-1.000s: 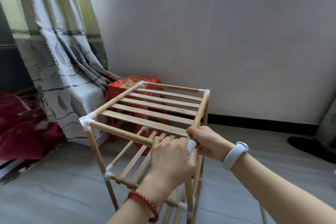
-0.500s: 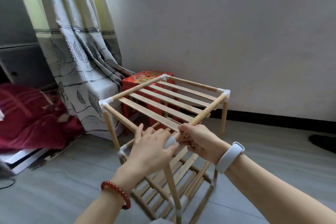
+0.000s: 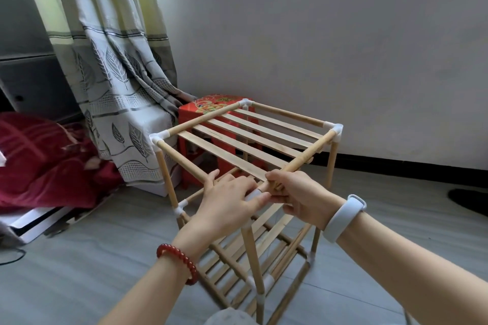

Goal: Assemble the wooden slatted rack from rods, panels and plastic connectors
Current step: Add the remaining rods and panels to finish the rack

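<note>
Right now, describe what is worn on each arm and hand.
Both forearms are bare, with no sleeves in view. The left wrist carries a bracelet of round glossy red beads. The right wrist carries a smooth white band with a rounded, pill-shaped body. No rings or gloves show on the left hand or right hand.

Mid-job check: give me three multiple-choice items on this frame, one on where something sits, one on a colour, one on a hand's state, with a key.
1. Where is the red stool?
A. Behind the rack's far left corner
B. On the top shelf
C. Right of the right arm

2. What colour are the corner connectors?
A. Black
B. White
C. Red

3. What is the right hand doing?
A. Hanging idle
B. Lying flat on the floor
C. Holding the side rod at the near right corner

Key: 1 A, it shows through the rack beside the curtain. 2 B, every visible joint is white. 3 C, its fingers curl round the rod end, meeting the left hand.
</note>
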Available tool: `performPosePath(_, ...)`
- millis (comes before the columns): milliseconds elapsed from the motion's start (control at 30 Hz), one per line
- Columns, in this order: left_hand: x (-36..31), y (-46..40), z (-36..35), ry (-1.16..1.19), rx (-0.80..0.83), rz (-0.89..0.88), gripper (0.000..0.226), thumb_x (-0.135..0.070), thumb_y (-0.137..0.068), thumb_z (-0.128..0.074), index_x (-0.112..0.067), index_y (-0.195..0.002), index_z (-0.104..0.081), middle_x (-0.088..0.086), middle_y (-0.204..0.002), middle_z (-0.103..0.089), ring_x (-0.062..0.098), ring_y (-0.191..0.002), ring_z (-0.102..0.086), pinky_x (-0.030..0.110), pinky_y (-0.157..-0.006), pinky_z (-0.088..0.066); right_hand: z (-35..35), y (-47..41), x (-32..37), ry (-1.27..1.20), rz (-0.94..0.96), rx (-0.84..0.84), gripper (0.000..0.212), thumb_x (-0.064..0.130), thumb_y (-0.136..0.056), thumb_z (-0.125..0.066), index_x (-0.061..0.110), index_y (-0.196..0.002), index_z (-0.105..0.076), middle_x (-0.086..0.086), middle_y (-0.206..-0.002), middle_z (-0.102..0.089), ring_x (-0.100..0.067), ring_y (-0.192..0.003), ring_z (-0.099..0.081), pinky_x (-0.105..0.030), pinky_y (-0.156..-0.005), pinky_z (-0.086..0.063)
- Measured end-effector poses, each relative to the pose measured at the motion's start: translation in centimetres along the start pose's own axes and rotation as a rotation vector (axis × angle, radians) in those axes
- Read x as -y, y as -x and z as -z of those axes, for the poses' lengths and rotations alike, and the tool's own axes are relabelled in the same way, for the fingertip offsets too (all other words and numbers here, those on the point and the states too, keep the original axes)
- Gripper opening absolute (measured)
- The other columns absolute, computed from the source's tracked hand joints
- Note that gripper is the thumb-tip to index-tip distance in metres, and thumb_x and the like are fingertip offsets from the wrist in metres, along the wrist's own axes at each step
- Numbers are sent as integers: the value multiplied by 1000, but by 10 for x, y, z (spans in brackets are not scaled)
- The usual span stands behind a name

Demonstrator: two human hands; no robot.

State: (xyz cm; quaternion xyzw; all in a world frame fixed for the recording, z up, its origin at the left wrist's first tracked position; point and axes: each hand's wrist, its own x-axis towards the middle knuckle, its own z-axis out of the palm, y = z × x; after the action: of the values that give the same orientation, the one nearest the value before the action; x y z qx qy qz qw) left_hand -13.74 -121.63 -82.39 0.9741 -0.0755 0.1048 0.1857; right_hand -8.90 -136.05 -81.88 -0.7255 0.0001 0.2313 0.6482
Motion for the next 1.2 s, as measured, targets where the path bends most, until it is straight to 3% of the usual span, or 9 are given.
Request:
performPosePath(300,6,3,-18,23,-354,-187,47,-61,-87,-42,-19,-79,-64,-13,-68,-54,8,-75,-52,41,-102,-27,25,14,-7,158,55,20,31,37,-95,-46,15,-87,-65,2,-70,-65,-12,-63,-57,-27,-62,-39)
performPosePath(467,22,2,-15,139,-410,-294,62,-63,-88,-34,-16,-76,-72,-20,-58,-47,-4,-66,-44,40,-86,-34,52,-3,-15,829,779,-399,17,27,-96,-46,19,-98,-61,3,-100,-58,-15,-95,-53,-27,-80,-40)
performPosePath(600,48,0,-5,127,-402,-295,63,-63,-87,-35,-15,-76,-74,-8,-60,-59,6,-70,-45,35,-84,-29,42,-23,-1,1345,1071,-101,38,39,-94,-47,23,-128,-52,0,-121,-56,-16,-117,-47,-41,-106,-31)
performPosePath(733,68,7,0,295,-466,-96,51,-58,-90,-39,-23,-78,-73,-4,-85,-54,11,-94,-45,29,-87,-32,11,-43,16,1474,1169,-23,40,48,-94,-41,30,-128,-50,1,-103,-52,-13,-92,-47,-27,-83,-36)
performPosePath(800,65,6,-2,519,-509,96,19,-43,-91,-48,-33,-95,-64,-8,-114,-42,2,-115,-36,16,-94,-31,2,-51,21,1459,1191,3,37,49,-93,-42,28,-122,-55,2,-101,-50,-10,-87,-42,-25,-75,-36)
performPosePath(900,67,-1,1,902,-570,459,38,-28,-96,-48,-25,-133,-43,-1,-142,-28,10,-121,-37,14,-84,-37,-4,-58,18,1370,1191,13,31,46,-92,-49,23,-109,-61,2,-99,-53,-8,-84,-37,-23,-72,-33)
performPosePath(1033,66,-11,7,1695,-352,820,35,-35,-96,-46,-10,-120,-46,14,-109,-58,28,-93,-62,34,-54,-53,-2,-56,12,1240,1108,-10,29,46,-87,-56,21,-100,-65,4,-95,-52,-10,-87,-39,-22,-73,-27)
performPosePath(1133,62,-18,4,1619,-467,850,20,-27,-95,-50,-8,-98,-56,6,-70,-59,16,-56,-56,25,-44,-48,-2,-59,13,1212,1075,5,26,43,-86,-59,24,-101,-67,8,-94,-50,-10,-91,-41,-24,-75,-28)
performPosePath(1200,57,-20,5,1537,-533,880,15,-24,-95,-50,-10,-90,-55,0,-58,-48,11,-49,-45,22,-45,-43,-3,-60,14,1189,1060,23,24,42,-86,-61,24,-101,-68,11,-92,-48,-8,-91,-39,-24,-76,-27)
